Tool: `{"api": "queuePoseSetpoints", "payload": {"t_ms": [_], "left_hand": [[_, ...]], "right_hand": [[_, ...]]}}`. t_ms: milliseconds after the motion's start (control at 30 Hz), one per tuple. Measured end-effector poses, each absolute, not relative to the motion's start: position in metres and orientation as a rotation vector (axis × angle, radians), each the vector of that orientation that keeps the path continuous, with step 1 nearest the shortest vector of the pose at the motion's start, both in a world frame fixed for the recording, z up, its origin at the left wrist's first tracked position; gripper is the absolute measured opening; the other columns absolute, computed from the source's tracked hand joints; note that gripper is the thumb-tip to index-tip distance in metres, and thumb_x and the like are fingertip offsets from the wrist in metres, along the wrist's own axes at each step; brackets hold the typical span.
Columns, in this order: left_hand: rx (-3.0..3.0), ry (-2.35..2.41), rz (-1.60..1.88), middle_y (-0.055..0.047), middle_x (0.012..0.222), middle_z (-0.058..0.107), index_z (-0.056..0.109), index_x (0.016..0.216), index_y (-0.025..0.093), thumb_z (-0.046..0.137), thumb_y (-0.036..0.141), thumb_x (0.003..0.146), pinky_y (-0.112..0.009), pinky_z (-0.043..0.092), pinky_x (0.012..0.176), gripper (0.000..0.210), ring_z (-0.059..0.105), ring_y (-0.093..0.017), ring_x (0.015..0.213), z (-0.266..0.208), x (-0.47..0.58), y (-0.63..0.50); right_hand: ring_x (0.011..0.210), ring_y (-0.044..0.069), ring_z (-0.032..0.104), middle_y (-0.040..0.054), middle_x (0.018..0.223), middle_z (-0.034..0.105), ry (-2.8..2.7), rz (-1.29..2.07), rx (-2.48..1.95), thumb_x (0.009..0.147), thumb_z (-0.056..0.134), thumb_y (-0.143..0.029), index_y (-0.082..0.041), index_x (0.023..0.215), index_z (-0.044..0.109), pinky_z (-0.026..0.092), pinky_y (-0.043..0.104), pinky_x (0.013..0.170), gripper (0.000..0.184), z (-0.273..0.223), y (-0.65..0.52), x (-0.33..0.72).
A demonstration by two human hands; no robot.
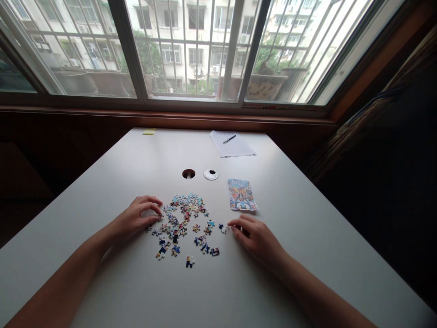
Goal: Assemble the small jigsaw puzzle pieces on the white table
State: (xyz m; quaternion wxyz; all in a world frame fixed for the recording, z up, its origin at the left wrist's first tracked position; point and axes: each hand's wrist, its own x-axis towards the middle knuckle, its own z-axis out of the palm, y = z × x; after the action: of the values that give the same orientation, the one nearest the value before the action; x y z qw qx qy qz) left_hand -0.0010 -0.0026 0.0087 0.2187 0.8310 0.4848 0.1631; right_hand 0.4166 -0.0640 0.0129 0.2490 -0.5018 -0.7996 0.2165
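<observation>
Small jigsaw puzzle pieces [186,212] lie in a loose heap on the white table [164,296], with several scattered nearer to me. At the heap's left edge rests my left hand [141,213], fingers apart and curved, its fingertips by a few pieces. My right hand [252,234] lies to the right of the pieces, loosely bent and holding nothing that I can see. Just off its fingertips is a dark blue and white puzzle piece [222,228]. One separate puzzle piece [190,261] sits closest to me. Above my right hand is a colourful picture sheet [242,195] with cartoon figures.
Behind the pieces are a round cable hole [188,174] and its loose cover [210,174]. Farther back lie written paper [235,148], a pen [229,139] and a yellow sticky note [149,131]. A barred window [191,54] rises beyond the table's far edge.
</observation>
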Motion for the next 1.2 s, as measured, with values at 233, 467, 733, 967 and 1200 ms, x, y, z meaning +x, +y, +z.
{"api": "queuePoseSetpoints", "payload": {"t_ms": [233, 467, 733, 967, 1200], "left_hand": [[2.257, 1.323, 0.435, -0.004, 0.132, 0.059, 0.073, 0.098, 0.029, 0.059, 0.054, 0.092, -0.044, 0.038, 0.113, 0.03, 0.044, -0.028, 0.132, 0.008, 0.0002, -0.002], [2.242, 1.321, 0.448, -0.003, 0.131, 0.059, 0.072, 0.098, 0.029, 0.06, 0.054, 0.091, -0.043, 0.037, 0.113, 0.029, 0.044, -0.027, 0.131, 0.0082, 0.0007, -0.0026], [2.28, 1.306, 0.472, -0.003, 0.131, 0.059, 0.072, 0.097, 0.028, 0.061, 0.049, 0.092, -0.041, 0.037, 0.111, 0.024, 0.045, -0.026, 0.129, 0.0036, 0.0006, -0.002], [2.287, 1.295, 0.454, -0.003, 0.131, 0.059, 0.073, 0.097, 0.029, 0.062, 0.05, 0.091, -0.042, 0.037, 0.112, 0.025, 0.045, -0.027, 0.129, 0.0051, 0.0026, -0.0021], [2.299, 1.274, 0.445, -0.004, 0.131, 0.058, 0.072, 0.099, 0.028, 0.064, 0.049, 0.089, -0.044, 0.038, 0.112, 0.024, 0.045, -0.028, 0.13, 0.0085, 0.0023, -0.0029]], "right_hand": [[0.077, 0.017, 0.063, 0.0033, 0.092, 0.067, -2.185, 0.59, -1.378, 0.096, 0.054, -0.024, -0.025, 0.106, 0.072, 0.047, 0.029, 0.071, 0.021, 0.0129, -0.0629, 0.4167], [0.076, 0.016, 0.062, 0.0026, 0.093, 0.067, -2.185, 0.608, -1.371, 0.096, 0.053, -0.023, -0.026, 0.106, 0.072, 0.046, 0.028, 0.071, 0.021, 0.0124, -0.0641, 0.4166], [0.075, 0.016, 0.061, 0.0033, 0.092, 0.067, -2.183, 0.608, -1.375, 0.097, 0.053, -0.025, -0.025, 0.106, 0.072, 0.045, 0.028, 0.069, 0.021, 0.0154, -0.0642, 0.4157], [0.077, 0.017, 0.063, 0.0039, 0.092, 0.067, -2.186, 0.597, -1.367, 0.097, 0.053, -0.025, -0.025, 0.106, 0.072, 0.047, 0.029, 0.072, 0.021, 0.0139, -0.0644, 0.4167], [0.078, 0.017, 0.063, 0.0039, 0.093, 0.068, -2.193, 0.583, -1.373, 0.097, 0.053, -0.026, -0.026, 0.106, 0.072, 0.048, 0.029, 0.072, 0.021, 0.0126, -0.0626, 0.4173]]}}
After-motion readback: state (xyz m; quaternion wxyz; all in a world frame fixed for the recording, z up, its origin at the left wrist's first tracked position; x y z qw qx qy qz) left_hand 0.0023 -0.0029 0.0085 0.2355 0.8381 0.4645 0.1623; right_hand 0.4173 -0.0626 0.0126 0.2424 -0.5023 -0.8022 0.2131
